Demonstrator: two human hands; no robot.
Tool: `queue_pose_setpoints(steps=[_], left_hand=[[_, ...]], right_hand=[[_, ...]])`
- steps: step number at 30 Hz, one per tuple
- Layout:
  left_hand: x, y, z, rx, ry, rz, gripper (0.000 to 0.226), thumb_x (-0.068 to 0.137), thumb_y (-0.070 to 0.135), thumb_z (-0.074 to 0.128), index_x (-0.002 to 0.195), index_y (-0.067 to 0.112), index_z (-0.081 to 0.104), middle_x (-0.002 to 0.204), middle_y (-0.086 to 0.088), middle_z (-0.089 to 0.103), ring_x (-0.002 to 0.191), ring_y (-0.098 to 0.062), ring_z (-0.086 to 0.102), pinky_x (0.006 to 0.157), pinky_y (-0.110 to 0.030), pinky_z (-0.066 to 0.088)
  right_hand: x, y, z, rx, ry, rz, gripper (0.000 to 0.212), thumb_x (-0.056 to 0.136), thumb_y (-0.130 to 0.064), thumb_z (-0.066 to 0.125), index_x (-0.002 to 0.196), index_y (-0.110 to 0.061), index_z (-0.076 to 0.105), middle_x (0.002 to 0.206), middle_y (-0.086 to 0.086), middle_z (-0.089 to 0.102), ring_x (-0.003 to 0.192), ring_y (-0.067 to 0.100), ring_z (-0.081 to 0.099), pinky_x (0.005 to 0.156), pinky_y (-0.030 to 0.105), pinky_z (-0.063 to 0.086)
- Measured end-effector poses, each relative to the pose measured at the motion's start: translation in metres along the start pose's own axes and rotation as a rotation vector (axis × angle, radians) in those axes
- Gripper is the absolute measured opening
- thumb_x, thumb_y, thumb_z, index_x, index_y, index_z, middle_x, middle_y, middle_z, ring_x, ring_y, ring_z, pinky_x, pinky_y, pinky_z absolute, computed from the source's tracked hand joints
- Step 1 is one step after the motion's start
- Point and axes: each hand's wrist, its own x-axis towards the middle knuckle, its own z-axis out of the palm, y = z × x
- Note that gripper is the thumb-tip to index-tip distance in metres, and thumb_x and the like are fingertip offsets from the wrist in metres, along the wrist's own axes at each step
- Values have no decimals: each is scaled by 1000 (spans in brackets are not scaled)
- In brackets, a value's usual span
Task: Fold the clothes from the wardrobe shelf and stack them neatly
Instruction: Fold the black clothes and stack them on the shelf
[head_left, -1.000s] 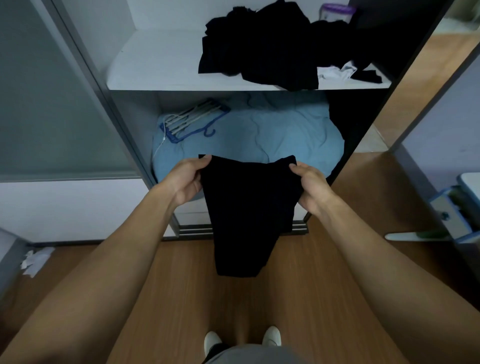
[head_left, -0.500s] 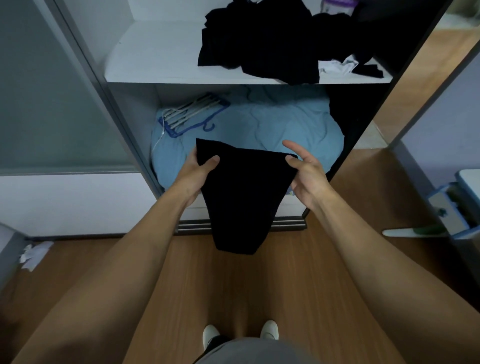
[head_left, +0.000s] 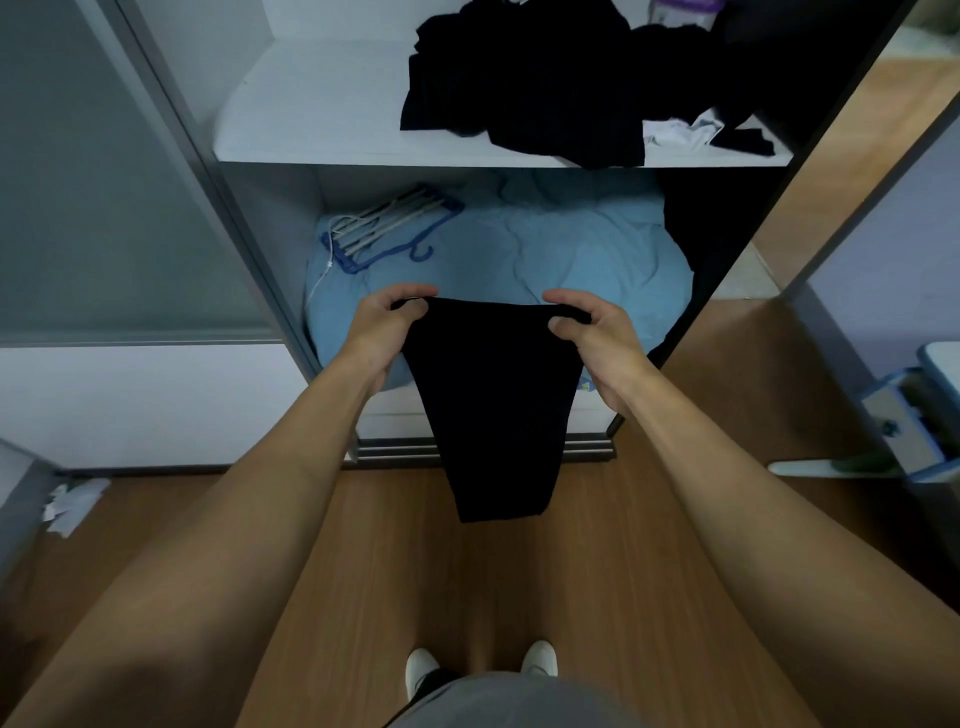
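While the left hand (head_left: 387, 332) and the right hand (head_left: 597, 343) each pinch an upper corner of the black garment (head_left: 493, 405), the cloth hangs stretched between them, below the white wardrobe shelf (head_left: 311, 114) and out in front of it. Both hands are closed on the fabric, with the fingers curled over its top edge and the thumbs on the near side. The top edge runs nearly straight from one hand to the other. Beneath the hands the garment narrows to a blunt lower end that dangles free in the air.

On the shelf itself, towards its right end, lies a loose pile of dark clothes (head_left: 535, 88); one fold droops over the shelf's front edge, and a white piece (head_left: 675, 132) shows at the pile's right side. The left part of the shelf is bare board. Under the shelf a light blue quilt (head_left: 545, 254) fills the compartment, with a bundle of blue and white hangers (head_left: 389, 223) lying on its left part. Far below the shelf, on the wooden floor (head_left: 519, 571), the toes of two white shoes (head_left: 421, 667) show
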Motion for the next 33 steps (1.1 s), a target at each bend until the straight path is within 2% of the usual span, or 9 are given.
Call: queue_pose_setpoints(steps=[3,7,12,15,18,23,26,30,33], left_hand=[[3,3,0,134,-41,9,21,93,6,64,111,13,72,100,-7,71,83,-15,68,73,-20,54],[3,8,-1,374,-78,20,27,86,16,75,113,18,70,96,4,69,83,-8,66,73,-8,51],[0,6,-2,295,50,35,18,89,12,72,104,4,75,99,-8,73,86,-12,67,76,-11,53],[0,9,-8,311,-59,-10,13,85,21,77,97,14,77,94,-1,76,85,-11,70,82,-16,54],[2,15,-17,495,-224,-48,41,74,34,85,111,20,74,102,7,73,94,-5,66,90,-16,47],[7,18,-21,815,-277,-21,44,72,27,88,111,16,72,102,6,66,97,-11,60,82,-17,39],[10,21,-25,930,-245,44,32,74,36,85,87,8,76,91,0,69,93,-19,63,79,-30,46],[4,32,-15,1150,-436,213,35,77,45,80,97,19,69,111,11,54,109,-10,51,88,-27,38],[-7,40,0,1322,-522,369,25,89,46,66,69,38,54,78,17,54,87,-18,61,71,-34,43]], right_hand=[[3,0,-3,-250,-71,-2,54,88,2,68,138,-14,55,130,2,60,115,15,60,96,17,49],[5,5,-2,-554,-89,-9,63,87,4,67,144,-12,45,134,-3,49,118,7,46,82,-3,35],[4,9,2,-668,-16,-27,36,88,-6,71,123,-9,67,119,3,67,108,15,61,93,18,44],[3,6,2,-782,1,-41,16,90,-12,69,104,-6,74,102,11,73,96,24,67,91,35,54],[2,-1,-2,-858,-75,-52,11,93,-19,67,86,-11,71,87,9,71,90,29,67,82,37,55],[3,-3,-1,-1036,-64,-130,22,94,-37,64,106,-20,73,118,6,51,118,21,45,99,40,44],[1,-7,0,-959,-111,-226,25,95,-30,64,104,-9,74,123,5,57,119,20,49,101,38,42],[-10,-19,9,-670,-207,-236,25,92,-19,69,78,1,70,69,4,62,60,10,57,61,27,45],[-14,-26,19,-541,-163,-272,13,87,-17,75,82,-5,76,78,7,73,71,16,67,67,28,52]])
